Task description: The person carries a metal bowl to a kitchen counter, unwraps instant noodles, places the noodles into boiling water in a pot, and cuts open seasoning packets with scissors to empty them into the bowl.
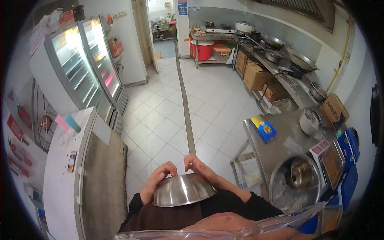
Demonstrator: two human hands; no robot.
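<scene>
A shiny metal bowl (184,191) is held close to my body at the bottom middle, its rounded base facing up and its rim toward my lap. My left hand (162,176) curls against the bowl's left side, with the fingertips at its upper edge. On the other side my right hand (199,168) rests on the bowl's upper right, fingers bent. Parts of both hands are hidden by the bowl.
A steel table (276,152) on the right bears a large metal basin (276,180), a pot (310,121) and a blue-yellow box (262,129). A white chest freezer (60,192) stands left, a glass-door fridge (52,68) behind it. Stoves line the far right wall.
</scene>
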